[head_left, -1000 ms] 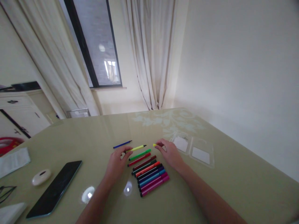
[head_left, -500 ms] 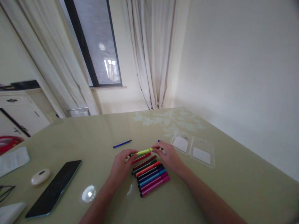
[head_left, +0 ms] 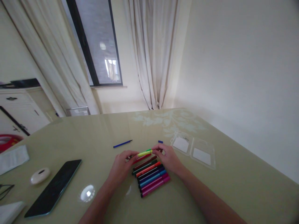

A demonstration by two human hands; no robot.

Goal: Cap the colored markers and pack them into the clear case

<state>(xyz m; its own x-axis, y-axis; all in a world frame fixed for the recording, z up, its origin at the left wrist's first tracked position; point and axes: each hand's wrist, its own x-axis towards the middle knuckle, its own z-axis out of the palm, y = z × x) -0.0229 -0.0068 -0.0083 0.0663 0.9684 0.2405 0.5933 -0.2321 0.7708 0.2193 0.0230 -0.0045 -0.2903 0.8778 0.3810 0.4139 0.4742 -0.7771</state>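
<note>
A yellow marker (head_left: 144,153) lies between my two hands at the far end of a row of markers. My left hand (head_left: 123,161) is closed on its left end, and the fingertips of my right hand (head_left: 166,155) pinch its right end. A bit of green shows just behind the yellow one, mostly hidden. Nearer to me, side by side, lie a red marker (head_left: 142,158), an orange marker (head_left: 148,169), a light blue marker (head_left: 152,179), a magenta marker (head_left: 155,187) and several dark ones.
An uncapped blue marker (head_left: 122,144) and a small blue cap (head_left: 160,142) lie beyond my hands. An opened clear plastic case (head_left: 192,151) is at the right. On the left are a phone (head_left: 54,188), a white oval object (head_left: 40,176) and a clear round piece (head_left: 87,193).
My right hand has shifted slightly right and down, uncovering the blue cap. The yellow marker has dropped a little closer to the row, still held at both ends.
</note>
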